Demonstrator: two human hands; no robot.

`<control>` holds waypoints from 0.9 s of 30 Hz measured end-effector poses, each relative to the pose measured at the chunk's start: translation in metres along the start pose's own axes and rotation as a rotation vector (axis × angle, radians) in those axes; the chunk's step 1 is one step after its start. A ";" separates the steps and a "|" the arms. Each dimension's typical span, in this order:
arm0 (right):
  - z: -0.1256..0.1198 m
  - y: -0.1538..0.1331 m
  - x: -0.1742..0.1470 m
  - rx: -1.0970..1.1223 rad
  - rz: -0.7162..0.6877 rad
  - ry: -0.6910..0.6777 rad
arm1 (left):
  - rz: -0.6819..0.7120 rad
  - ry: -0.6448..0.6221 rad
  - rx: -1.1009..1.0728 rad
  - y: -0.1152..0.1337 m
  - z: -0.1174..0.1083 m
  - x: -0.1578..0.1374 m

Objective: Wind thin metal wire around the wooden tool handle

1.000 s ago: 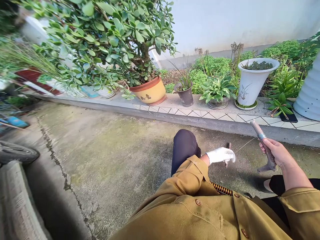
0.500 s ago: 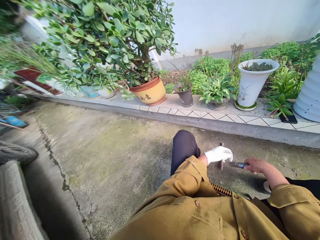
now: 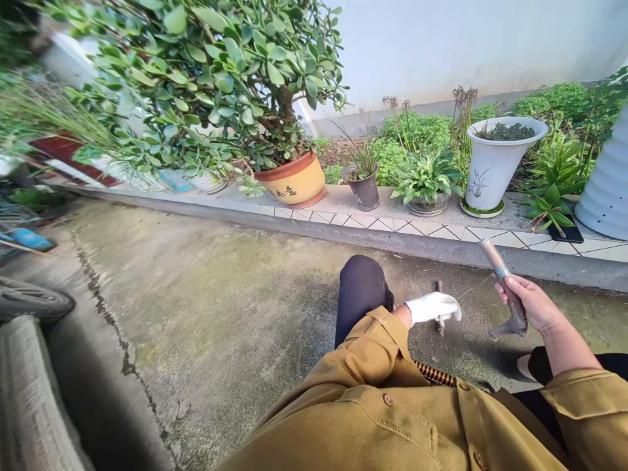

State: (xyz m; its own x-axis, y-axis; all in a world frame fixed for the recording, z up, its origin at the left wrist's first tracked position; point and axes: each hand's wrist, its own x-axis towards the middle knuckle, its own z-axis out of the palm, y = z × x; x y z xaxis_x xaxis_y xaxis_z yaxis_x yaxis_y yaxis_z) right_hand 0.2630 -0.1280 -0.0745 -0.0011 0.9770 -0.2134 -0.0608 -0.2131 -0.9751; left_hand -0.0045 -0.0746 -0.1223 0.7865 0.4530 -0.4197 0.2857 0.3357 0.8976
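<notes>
My right hand [image 3: 532, 302], bare, is wrapped round a brown wooden handle [image 3: 516, 307]. The handle slants up and left, has a pale upper end and a bent foot at the bottom, and silvery wire [image 3: 502, 271] is wound round its middle. A thin strand of wire [image 3: 475, 286] runs from it down-left to my left hand [image 3: 434, 308]. That hand wears a white glove, its fingers curled at the strand's end; the grip itself is partly hidden. Beneath the glove, a brown stick-like piece [image 3: 439, 286] shows on the concrete, partly covered.
A low tiled ledge [image 3: 343, 221] crosses ahead, bearing a large yellow pot [image 3: 294, 184], a dark small pot [image 3: 364, 190], a white flared pot [image 3: 495, 170] and a black phone-like slab [image 3: 564, 229]. My bent knee [image 3: 364, 288] is beside my left hand.
My right hand has moved up and right with the handle, which has swung from level to a steep slant. The wire strand now shows stretched between my hands. The left hand has shifted slightly.
</notes>
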 end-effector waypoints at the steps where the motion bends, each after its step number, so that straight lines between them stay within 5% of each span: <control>1: -0.005 0.007 0.005 -0.040 0.025 0.089 | 0.019 -0.075 -0.008 0.000 0.002 -0.001; 5: -0.008 0.036 0.021 -0.640 0.175 0.174 | 0.035 -0.236 0.017 0.003 0.007 -0.006; 9: 0.008 0.051 0.021 -1.066 0.258 -0.071 | -0.007 -0.226 0.112 0.007 0.007 -0.010; 16: 0.036 0.053 0.001 -0.825 0.508 -0.695 | 0.047 0.045 0.239 0.008 -0.008 -0.010; 20: 0.028 0.018 -0.008 -0.468 0.401 -0.937 | 0.066 0.219 0.231 0.013 -0.012 -0.009; 22: 0.016 -0.002 -0.012 -0.281 0.251 -0.873 | 0.090 0.235 0.145 0.011 -0.012 -0.007; 25: -0.004 -0.018 -0.013 -0.099 0.020 -0.430 | 0.155 0.101 0.005 0.006 -0.009 -0.004; 27: -0.012 -0.014 -0.009 -0.082 -0.003 -0.159 | 0.158 -0.040 -0.051 0.004 -0.006 -0.003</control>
State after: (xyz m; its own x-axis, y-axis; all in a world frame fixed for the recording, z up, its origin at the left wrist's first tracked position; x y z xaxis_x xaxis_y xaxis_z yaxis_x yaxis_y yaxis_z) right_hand 0.2760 -0.1336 -0.0601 -0.1597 0.9656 -0.2051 0.0207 -0.2044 -0.9787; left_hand -0.0091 -0.0704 -0.1184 0.8411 0.4702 -0.2672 0.1291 0.3052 0.9435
